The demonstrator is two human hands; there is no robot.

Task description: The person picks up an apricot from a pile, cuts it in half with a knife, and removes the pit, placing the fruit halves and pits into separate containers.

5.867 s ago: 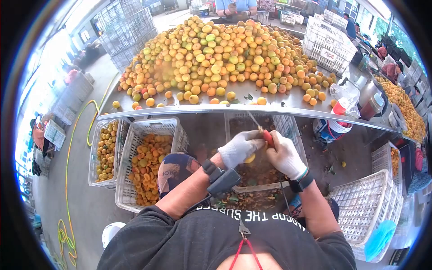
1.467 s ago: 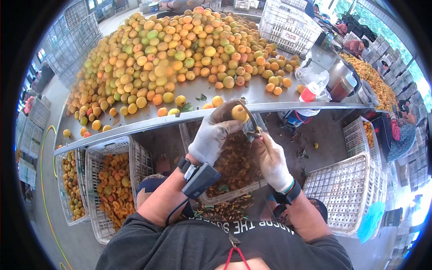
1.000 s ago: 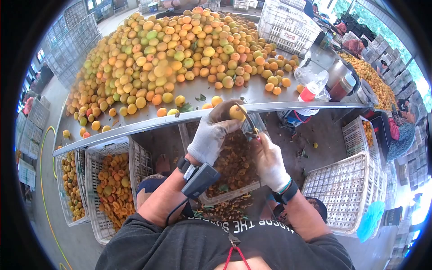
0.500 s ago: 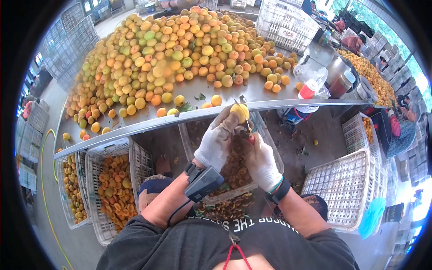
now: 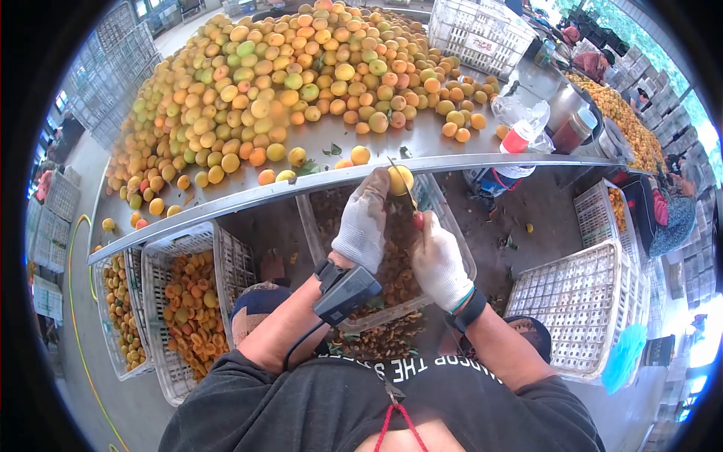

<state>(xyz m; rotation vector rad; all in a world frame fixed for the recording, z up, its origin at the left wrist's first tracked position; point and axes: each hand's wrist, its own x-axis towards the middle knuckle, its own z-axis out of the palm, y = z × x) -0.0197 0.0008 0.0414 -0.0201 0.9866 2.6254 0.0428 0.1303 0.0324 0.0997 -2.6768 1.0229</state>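
Note:
Both my hands wear whitish gloves and are raised over a clear plastic bin [image 5: 453, 226] at the table's front edge. My left hand [image 5: 365, 215] pinches a yellow fruit [image 5: 400, 181] at its fingertips. In my right hand [image 5: 437, 260] is a small knife [image 5: 417, 218] with a red handle, its thin blade up against the fruit. Behind them a large heap of orange, yellow and greenish fruit [image 5: 248, 98] covers the metal table [image 5: 429, 148]. Fruit pieces lie in the bin below my hands.
White crates hold fruit at the lower left [image 5: 162, 331]. Another white crate [image 5: 580, 301] stands at the right, with a blue bag [image 5: 623, 358] on its side. A red-and-white bottle [image 5: 517, 138] and a jar [image 5: 575, 132] stand on the table. Other people work at far right.
My right hand has moved slightly down and away from my left hand, so more of the knife shows. My left hand has shifted a little up with the fruit.

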